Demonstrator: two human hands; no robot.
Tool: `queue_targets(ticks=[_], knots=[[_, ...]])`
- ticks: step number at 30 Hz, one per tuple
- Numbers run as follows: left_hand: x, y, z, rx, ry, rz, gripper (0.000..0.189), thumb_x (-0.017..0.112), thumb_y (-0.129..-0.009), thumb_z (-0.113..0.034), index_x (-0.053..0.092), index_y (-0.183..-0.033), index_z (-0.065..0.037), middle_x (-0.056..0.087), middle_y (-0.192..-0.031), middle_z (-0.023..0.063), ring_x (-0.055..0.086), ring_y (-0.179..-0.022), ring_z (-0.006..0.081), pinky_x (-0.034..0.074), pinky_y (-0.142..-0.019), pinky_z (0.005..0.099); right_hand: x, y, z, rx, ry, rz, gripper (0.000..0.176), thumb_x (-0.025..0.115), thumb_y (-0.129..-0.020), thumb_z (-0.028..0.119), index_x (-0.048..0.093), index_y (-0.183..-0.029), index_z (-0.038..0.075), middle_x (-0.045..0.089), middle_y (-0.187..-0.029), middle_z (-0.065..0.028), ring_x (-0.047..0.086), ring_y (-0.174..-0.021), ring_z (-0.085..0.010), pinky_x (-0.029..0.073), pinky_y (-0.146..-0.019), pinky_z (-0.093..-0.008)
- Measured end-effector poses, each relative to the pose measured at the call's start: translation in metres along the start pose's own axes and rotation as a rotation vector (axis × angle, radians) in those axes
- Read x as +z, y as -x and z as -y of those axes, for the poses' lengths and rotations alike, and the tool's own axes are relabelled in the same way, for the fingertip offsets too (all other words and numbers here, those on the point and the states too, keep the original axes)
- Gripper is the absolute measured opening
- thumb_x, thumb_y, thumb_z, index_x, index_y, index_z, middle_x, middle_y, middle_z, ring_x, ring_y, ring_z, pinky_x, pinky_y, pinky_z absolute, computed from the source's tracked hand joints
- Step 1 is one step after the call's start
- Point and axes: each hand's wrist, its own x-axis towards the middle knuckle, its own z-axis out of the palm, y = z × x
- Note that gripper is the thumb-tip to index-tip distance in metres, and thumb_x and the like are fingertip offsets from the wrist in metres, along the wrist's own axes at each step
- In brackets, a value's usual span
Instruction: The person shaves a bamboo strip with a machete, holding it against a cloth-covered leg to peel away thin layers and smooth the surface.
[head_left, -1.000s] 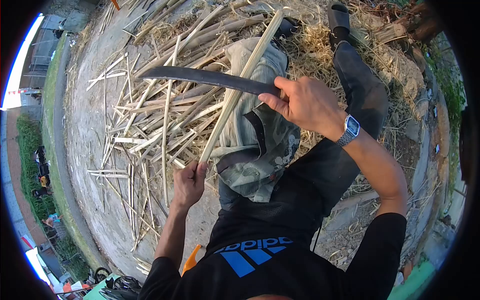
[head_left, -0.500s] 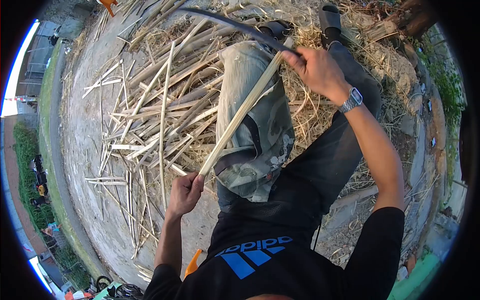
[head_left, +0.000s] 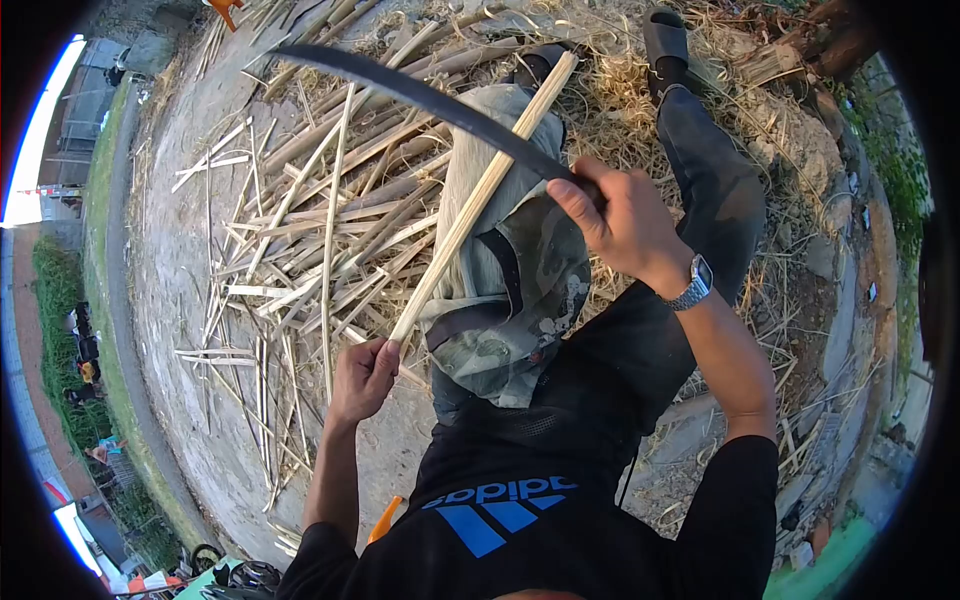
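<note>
A pale split bamboo strip [head_left: 470, 212] runs slantwise over my thigh, its near end closed in my left hand [head_left: 366, 380]. My right hand [head_left: 632, 222] is wrapped around the handle end of a long, dark curved blade [head_left: 420, 98]; the handle itself is mostly hidden by the fingers. The blade points to the upper left and crosses over the strip in its upper half. Beneath the strip, a worn grey-green cloth [head_left: 535, 260] with patches and dark straps covers my thigh.
Many split strips and poles [head_left: 320, 220] lie in a loose pile on the concrete ground ahead and to the left. Curly shavings [head_left: 620, 85] gather around my boots [head_left: 664, 40]. An orange chair part [head_left: 386, 520] shows by my left side.
My right hand has drawn the blade back toward me along the strip, and more of the blade shows. The left hand has shifted slightly down and left, still gripping the strip.
</note>
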Motion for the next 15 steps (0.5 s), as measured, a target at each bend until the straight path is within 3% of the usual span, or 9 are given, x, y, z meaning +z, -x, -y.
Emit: queue_targets(ticks=[2, 9, 10, 12, 13, 14, 15], knots=[[0.002, 0.000, 0.007, 0.024, -0.011, 0.004, 0.053, 0.054, -0.110, -0.040, 0.059, -0.072, -0.002, 0.048, -0.053, -0.0014, 0.045, -0.050, 0.0086, 0.035, -0.048, 0.0301, 0.008, -0.006, 0.003, -0.048, 0.341, 0.098, 0.065, 0.055, -0.100, 0.067, 0.068, -0.082, 0.005, 0.059, -0.052, -0.0103, 0.066, -0.050, -0.0302, 0.051, -0.048, -0.0410], [0.011, 0.004, 0.006, 0.068, 0.034, -0.021, 0.053, 0.054, -0.110, -0.037, 0.058, -0.071, -0.002, 0.048, -0.053, -0.0009, 0.045, -0.052, 0.0079, 0.035, -0.048, 0.0304, 0.005, -0.065, -0.054, -0.034, 0.447, 0.000, 0.076, 0.045, -0.099, 0.076, 0.069, -0.075, 0.008, 0.058, -0.050, -0.0110, 0.066, -0.050, -0.0303, 0.050, -0.044, -0.0434], [0.011, 0.003, 0.007, 0.098, 0.007, -0.044, 0.053, 0.054, -0.110, -0.036, 0.058, -0.070, -0.002, 0.048, -0.053, -0.0010, 0.045, -0.051, 0.0079, 0.035, -0.048, 0.0305, 0.002, -0.066, -0.049, -0.107, 0.551, -0.109, 0.082, 0.040, -0.099, 0.078, 0.070, -0.074, 0.007, 0.058, -0.049, -0.0103, 0.066, -0.050, -0.0289, 0.050, -0.044, -0.0427], [0.005, 0.004, 0.013, 0.143, -0.026, -0.067, 0.053, 0.054, -0.110, -0.035, 0.058, -0.069, -0.001, 0.047, -0.053, -0.0011, 0.044, -0.051, 0.0078, 0.035, -0.048, 0.0307, -0.027, -0.100, -0.068, 0.085, 0.526, -0.080, 0.087, 0.038, -0.099, 0.079, 0.072, -0.077, 0.003, 0.061, -0.053, -0.0115, 0.067, -0.051, -0.0297, 0.051, -0.045, -0.0418], [0.000, 0.011, 0.026, 0.138, -0.051, -0.074, 0.054, 0.054, -0.110, -0.035, 0.058, -0.068, -0.001, 0.047, -0.053, -0.0009, 0.044, -0.051, 0.0078, 0.035, -0.048, 0.0306, -0.046, -0.129, -0.107, 0.300, 0.502, -0.080, 0.091, 0.035, -0.100, 0.079, 0.072, -0.073, 0.000, 0.064, -0.055, -0.0156, 0.068, -0.053, -0.0321, 0.052, -0.046, -0.0422], [-0.006, 0.022, 0.041, 0.127, -0.077, -0.081, 0.055, 0.055, -0.110, -0.036, 0.057, -0.067, -0.001, 0.047, -0.053, -0.0008, 0.044, -0.051, 0.0078, 0.034, -0.048, 0.0306, -0.061, -0.143, -0.146, 0.337, 0.524, -0.273, 0.091, 0.035, -0.102, 0.076, 0.068, -0.064, 0.000, 0.063, -0.053, -0.0183, 0.069, -0.053, -0.0338, 0.053, -0.048, -0.0427], [-0.011, 0.031, 0.057, 0.113, -0.070, -0.094, 0.055, 0.056, -0.109, -0.037, 0.057, -0.066, -0.002, 0.048, -0.054, -0.0015, 0.044, -0.052, 0.0074, 0.034, -0.047, 0.0300, -0.080, -0.140, -0.156, 0.431, 0.449, -0.244, 0.090, 0.033, -0.104, 0.072, 0.069, -0.063, 0.001, 0.063, -0.053, -0.0189, 0.067, -0.051, -0.0343, 0.051, -0.047, -0.0421]])
